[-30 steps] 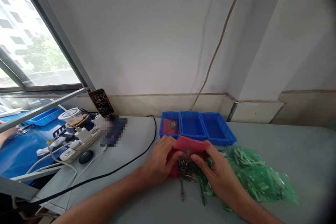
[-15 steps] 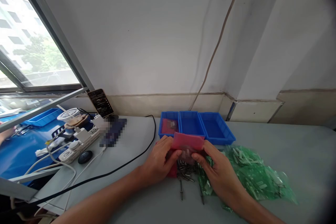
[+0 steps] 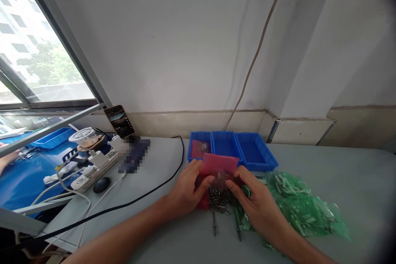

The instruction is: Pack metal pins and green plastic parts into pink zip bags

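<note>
Between both hands is a small pink plastic bag point(image 3: 220, 163), its flat upper part standing up and its lower part bulging with contents too blurred to name. My left hand point(image 3: 189, 186) pinches the bag's left side, thumb in front. On the right side, my right hand point(image 3: 253, 193) grips it with thumb and fingers. Beneath the bag lies a pile of small metal fasteners point(image 3: 220, 205), partly hidden by the hands. Another red bag point(image 3: 203, 203) shows under my left hand. Green plastic bags point(image 3: 309, 210) with pale pieces inside lie beside my right hand.
Three blue bins point(image 3: 227, 145) stand behind the hands; the left one holds a pink bag point(image 3: 200, 148). A black cable point(image 3: 133, 203) crosses the table at left, near a power strip point(image 3: 93, 173), a mouse point(image 3: 101, 185) and a propped phone point(image 3: 119, 121). Another person's hand point(image 3: 6, 157) shows far left.
The pink bag's upper part has tipped from folded forward to more upright and shifted slightly left. Both hands keep their hold in nearly the same place. The phone's screen picture has changed.
</note>
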### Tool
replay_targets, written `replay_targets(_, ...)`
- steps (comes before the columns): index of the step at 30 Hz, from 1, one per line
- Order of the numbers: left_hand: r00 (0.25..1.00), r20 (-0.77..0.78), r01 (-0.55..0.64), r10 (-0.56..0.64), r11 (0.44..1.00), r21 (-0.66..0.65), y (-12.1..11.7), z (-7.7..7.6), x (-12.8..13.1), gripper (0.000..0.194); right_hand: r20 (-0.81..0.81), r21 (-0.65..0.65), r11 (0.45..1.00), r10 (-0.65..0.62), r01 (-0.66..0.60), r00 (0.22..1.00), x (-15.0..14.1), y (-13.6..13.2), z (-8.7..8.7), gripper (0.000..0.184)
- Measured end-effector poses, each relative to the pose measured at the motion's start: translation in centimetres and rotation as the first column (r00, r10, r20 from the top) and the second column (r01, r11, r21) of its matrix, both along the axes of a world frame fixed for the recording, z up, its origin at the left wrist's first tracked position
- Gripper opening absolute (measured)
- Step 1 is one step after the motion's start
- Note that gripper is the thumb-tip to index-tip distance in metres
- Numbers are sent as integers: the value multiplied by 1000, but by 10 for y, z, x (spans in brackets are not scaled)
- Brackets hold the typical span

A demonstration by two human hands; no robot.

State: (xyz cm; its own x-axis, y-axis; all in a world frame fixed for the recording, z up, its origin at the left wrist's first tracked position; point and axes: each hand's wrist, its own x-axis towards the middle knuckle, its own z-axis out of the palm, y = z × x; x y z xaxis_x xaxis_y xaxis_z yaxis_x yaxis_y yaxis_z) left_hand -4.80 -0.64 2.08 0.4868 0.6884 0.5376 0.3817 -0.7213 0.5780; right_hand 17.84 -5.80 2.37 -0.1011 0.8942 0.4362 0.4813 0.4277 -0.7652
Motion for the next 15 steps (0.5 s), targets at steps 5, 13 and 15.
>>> replay_targets(5, 1000, 10, 6, -6, 1000, -27, 1, -2, 0, 28, 9, -18, 1000, 10, -10, 1000, 0, -1, -2, 24)
replay_targets(13, 999, 34, 4, -3, 999, -34, -1, -1, 0, 29, -19, -58, 998, 11, -13, 1000, 0, 0, 1, 18)
replay_targets(15, 999, 30, -16, 17, 998, -57, -1, 1, 1, 30, -30, -81, 997, 10, -13, 999, 0, 0, 2, 19)
